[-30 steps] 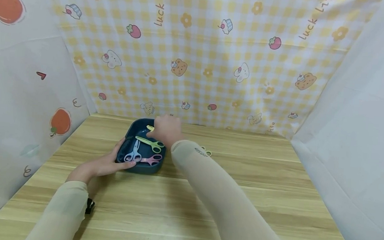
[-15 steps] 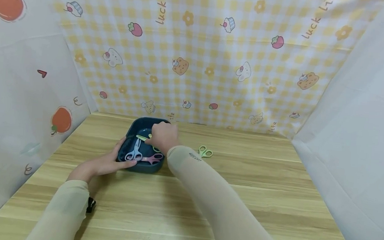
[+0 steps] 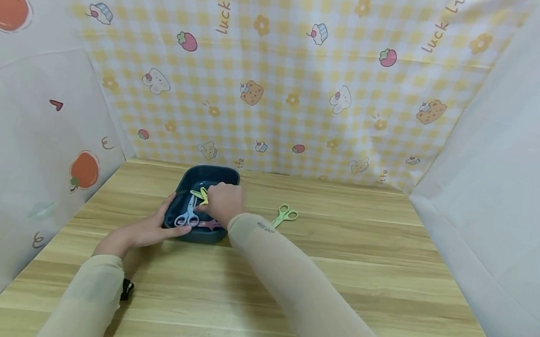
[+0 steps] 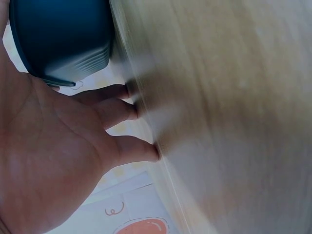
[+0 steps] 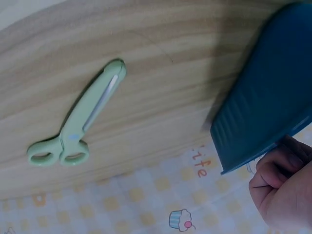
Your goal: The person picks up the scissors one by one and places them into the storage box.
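Note:
A dark blue-green box [image 3: 204, 237] stands on the table, left of middle. My left hand [image 3: 147, 231] steadies its near left corner, thumb on the front rim. In the left wrist view that hand [image 4: 53, 141] has straight fingers reaching down to the tabletop. Inside the box, my right hand [image 3: 225, 202] grips yellow scissors [image 3: 204, 197], mostly hidden by the hand. Beneath are blue scissors [image 3: 187, 218], pink scissors [image 3: 209, 225] and light green scissors [image 3: 195, 193], the last largely covered. The right wrist view shows curled fingers [image 5: 275, 170] at the box rim.
Another pair of light green scissors [image 3: 285, 214] lies on the wooden table [image 3: 361, 269] right of the box, closed and flat in the right wrist view. Behind the table hangs a yellow checked cloth [image 3: 291, 128]; white cloth [image 3: 505, 169] hangs at both sides.
My right hand has moved down and slightly left within the box, carrying the yellow scissors. The green scissors on the table have come out from behind my arm. The left hand has stayed put.

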A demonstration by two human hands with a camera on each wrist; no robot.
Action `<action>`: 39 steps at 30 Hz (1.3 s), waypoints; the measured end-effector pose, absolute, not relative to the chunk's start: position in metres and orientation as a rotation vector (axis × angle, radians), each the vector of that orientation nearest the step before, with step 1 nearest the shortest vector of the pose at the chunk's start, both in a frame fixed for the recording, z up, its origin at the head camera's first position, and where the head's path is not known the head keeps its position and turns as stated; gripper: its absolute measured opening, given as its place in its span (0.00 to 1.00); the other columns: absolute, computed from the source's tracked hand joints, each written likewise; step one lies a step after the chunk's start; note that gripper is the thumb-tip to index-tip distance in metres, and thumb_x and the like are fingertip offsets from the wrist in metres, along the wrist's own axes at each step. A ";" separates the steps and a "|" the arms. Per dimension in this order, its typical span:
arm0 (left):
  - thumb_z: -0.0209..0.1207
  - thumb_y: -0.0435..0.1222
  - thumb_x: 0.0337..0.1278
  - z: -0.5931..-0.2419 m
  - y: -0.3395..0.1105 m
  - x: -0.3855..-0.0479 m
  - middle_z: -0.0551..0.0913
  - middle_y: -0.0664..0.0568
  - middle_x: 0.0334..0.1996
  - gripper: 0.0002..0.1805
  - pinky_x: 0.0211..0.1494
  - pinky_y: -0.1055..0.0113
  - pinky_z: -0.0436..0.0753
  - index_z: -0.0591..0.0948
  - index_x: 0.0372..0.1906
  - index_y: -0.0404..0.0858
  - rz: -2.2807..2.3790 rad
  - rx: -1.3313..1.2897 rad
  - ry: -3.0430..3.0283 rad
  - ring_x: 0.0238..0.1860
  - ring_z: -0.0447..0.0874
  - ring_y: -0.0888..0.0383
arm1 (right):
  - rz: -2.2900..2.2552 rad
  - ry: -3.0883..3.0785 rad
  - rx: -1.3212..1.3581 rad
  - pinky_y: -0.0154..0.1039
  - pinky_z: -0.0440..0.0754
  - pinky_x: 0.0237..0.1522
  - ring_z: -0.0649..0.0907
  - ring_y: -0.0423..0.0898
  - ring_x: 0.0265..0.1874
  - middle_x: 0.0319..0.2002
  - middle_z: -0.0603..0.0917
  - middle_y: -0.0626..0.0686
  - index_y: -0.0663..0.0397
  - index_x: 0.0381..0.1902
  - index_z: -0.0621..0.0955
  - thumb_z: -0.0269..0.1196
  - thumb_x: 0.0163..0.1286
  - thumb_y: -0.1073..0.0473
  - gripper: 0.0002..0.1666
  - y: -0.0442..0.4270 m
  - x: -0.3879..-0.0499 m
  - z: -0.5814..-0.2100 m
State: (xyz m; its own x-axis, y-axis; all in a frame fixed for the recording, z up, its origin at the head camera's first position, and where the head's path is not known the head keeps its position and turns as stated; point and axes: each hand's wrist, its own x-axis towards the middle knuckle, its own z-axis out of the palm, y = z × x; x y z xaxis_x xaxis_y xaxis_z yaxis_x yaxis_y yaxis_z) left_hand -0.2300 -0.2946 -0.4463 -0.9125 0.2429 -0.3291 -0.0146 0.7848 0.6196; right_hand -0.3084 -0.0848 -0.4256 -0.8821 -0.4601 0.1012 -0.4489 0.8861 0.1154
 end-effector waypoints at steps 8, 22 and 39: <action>0.55 0.71 0.69 -0.448 -0.295 -0.230 0.38 0.20 0.83 0.67 0.73 0.20 0.63 0.19 0.84 0.51 0.884 0.167 2.585 0.79 0.50 0.15 | -0.195 -2.899 0.694 0.34 0.72 0.18 0.75 0.38 0.14 0.13 0.75 0.41 0.40 0.17 0.82 0.57 0.64 0.13 0.41 -0.088 -0.308 -0.435; 0.56 0.69 0.69 -0.449 -0.295 -0.230 0.38 0.20 0.83 0.66 0.74 0.21 0.61 0.19 0.84 0.51 0.923 0.170 2.583 0.80 0.49 0.16 | -0.110 -2.899 0.769 0.33 0.71 0.19 0.77 0.38 0.15 0.13 0.73 0.40 0.40 0.19 0.80 0.58 0.75 0.25 0.34 -0.084 -0.315 -0.422; 0.56 0.69 0.70 -0.451 -0.293 -0.231 0.36 0.20 0.83 0.67 0.75 0.20 0.57 0.18 0.84 0.51 0.941 0.160 2.574 0.80 0.45 0.15 | -0.036 -2.912 0.783 0.35 0.78 0.25 0.80 0.39 0.24 0.23 0.81 0.43 0.43 0.26 0.81 0.59 0.79 0.33 0.28 -0.047 -0.337 -0.375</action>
State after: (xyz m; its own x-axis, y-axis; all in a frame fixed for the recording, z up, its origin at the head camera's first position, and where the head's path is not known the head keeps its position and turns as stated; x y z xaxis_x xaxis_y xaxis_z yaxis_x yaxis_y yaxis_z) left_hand -0.2309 -0.2932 -0.4507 -0.9161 0.2374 -0.3232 -0.0269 0.7677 0.6402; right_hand -0.3371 -0.0474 -0.3750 -0.8578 -0.5011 0.1148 -0.4981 0.8653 0.0557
